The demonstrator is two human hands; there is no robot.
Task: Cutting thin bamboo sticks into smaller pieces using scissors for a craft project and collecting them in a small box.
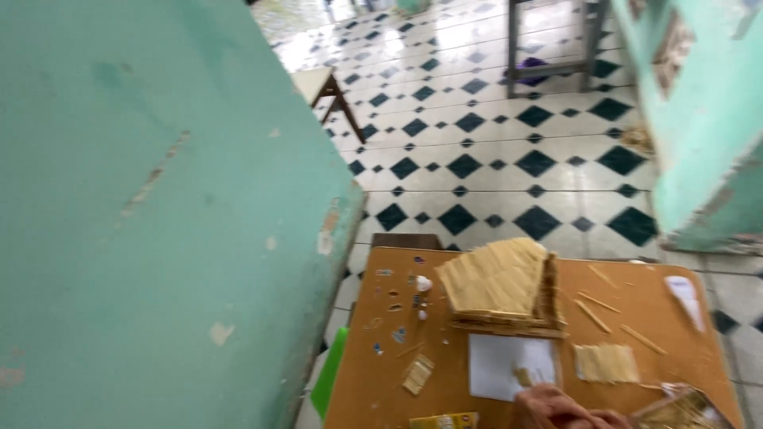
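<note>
1. Hands: only one hand shows clearly, at the bottom edge of the orange table. It is blurred, and you cannot tell whether it is your left or right, or whether its fingers are spread or closed.
2. Just above it, a small stick piece stands over the lower edge of the white sheet. It is unclear whether the hand is touching it.
3. Your view is tilted toward the green wall and the tiled floor. Judged from this, bringing your head down over the sheet would serve the work best.
4. The stick-built roof model sits just beyond the sheet, so move lightly near its base.
5. The flat stick panel lies just right of the sheet, with loose sticks above it. Both are near enough to reach without leaning across the model.
6. A stick frame lies beside the hand at bottom right and looks fragile, so mind your wrist there.
</note>
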